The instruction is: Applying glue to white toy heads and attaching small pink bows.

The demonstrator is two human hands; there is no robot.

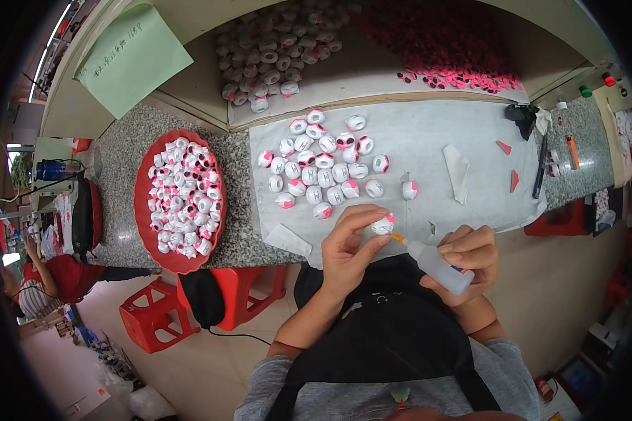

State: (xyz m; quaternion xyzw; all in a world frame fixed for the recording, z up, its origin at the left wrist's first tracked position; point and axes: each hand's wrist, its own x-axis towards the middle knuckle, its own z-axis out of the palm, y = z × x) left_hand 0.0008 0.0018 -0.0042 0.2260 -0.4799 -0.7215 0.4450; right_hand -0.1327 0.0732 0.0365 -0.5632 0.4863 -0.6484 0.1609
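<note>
My left hand (347, 247) pinches a small white and pink toy head (383, 224) between thumb and fingers, just above the near edge of the worktop. In my right hand (470, 258) is a translucent white glue bottle (439, 266), tilted toward the left. Its orange nozzle tip (399, 237) meets or nearly meets the toy head; I cannot tell which. Several similar white and pink pieces (324, 160) lie in loose rows on the white paper (428, 133) beyond my hands. One single piece (409, 190) lies apart from them, right of the rows.
A red oval tray (139, 203) heaped with pieces stands at left. The shelf at the back holds white pieces (267, 59) and a pile of pink and black parts (463, 70). Paper scraps (457, 173), a black pen (540, 168) and an orange cutter (573, 152) lie at right. Red stools (151, 316) stand below.
</note>
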